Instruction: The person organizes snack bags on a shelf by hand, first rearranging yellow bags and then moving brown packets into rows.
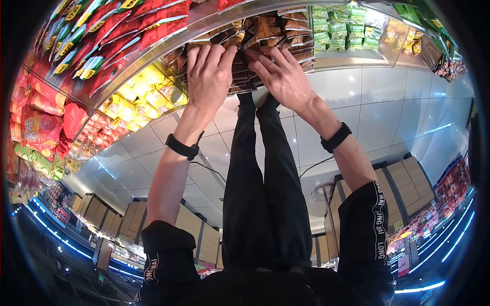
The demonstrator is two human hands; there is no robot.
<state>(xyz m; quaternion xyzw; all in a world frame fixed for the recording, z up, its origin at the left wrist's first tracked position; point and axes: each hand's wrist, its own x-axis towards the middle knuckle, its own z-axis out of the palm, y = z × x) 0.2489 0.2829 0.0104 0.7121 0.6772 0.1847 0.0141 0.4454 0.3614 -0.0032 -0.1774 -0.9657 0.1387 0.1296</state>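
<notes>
Brown snack packets stand in tightly packed rows in a shelf bin at the top middle of the head view. My left hand lies over the left part of these packets, its fingers bent down and close together around their edges. Over the right part is my right hand, fingers curled onto the packets and thumb side turned inward. A narrow gap with packet edges showing separates the two hands. The fingertips of both are partly hidden among the packets. Each wrist wears a black band.
Red snack bags fill a rack at upper left, with yellow bags below it. Green packets sit right of the brown ones. A metal shelf edge runs beside the bin. Pale tiled floor lies beneath.
</notes>
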